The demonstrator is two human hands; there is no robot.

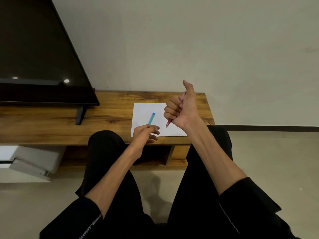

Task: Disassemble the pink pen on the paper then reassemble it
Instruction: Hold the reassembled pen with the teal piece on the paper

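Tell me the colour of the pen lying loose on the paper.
Teal pen with a blue end, head view.

The white sheet of paper [146,109] lies flat on the long wooden counter [112,100], near its right end. Its middle is crossed by a slim teal and blue pen [151,118] lying slantwise. The sheet's near left corner is covered by the left hand [144,133], and its right side is overhung by the right hand [181,107], whose grip is closed round a pink pen [168,124] — tip pointing down just above the paper. Bare paper is left along the far edge. Bare wood runs leftward to the black television's stand leg [80,115], under the dark flat screen [34,54] — the left end is blocked.
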